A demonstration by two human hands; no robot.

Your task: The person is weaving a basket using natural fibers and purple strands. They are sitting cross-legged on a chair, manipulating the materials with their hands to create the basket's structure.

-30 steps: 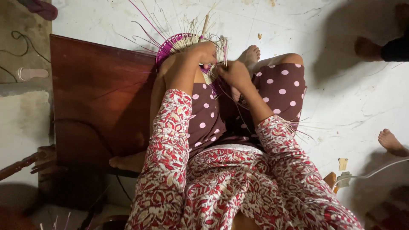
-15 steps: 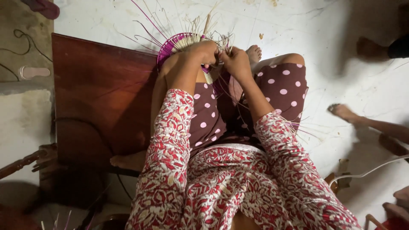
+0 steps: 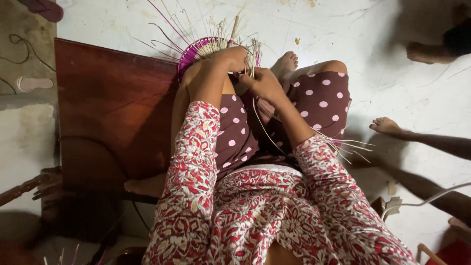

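**Weaving a small basket on the lap**

Lying at the far left of the floor (image 3: 392, 29) was a pale sandal (image 3: 32, 84), just beside the left edge of a dark wooden board (image 3: 108, 113). The person sat at the board's right edge with knees drawn up, in dotted maroon trousers (image 3: 319, 100) and a red-and-white patterned top (image 3: 255, 211). At the board's top right corner, against the raised knee, sat a half-made basket (image 3: 203, 49), round, with a purple rim and a pale woven centre, thin purple and straw-coloured strands (image 3: 171, 27) fanning up and outward from it. The left hand (image 3: 230, 58) lay curled over the basket's right side, fingers closed against the weave. Just to its right, the right hand (image 3: 262, 82) was pinched on a few pale strands beside the basket, and one long strand (image 3: 262, 125) trailed from it down across the lap. More loose straw-coloured strips (image 3: 343, 145) stuck out past the right thigh. The person's own bare foot (image 3: 285, 63) rested on the floor behind the hands. Further right, another person's foot (image 3: 385, 126) reached in from the right edge, and a white cord (image 3: 431, 198) crossed the bottom right corner.
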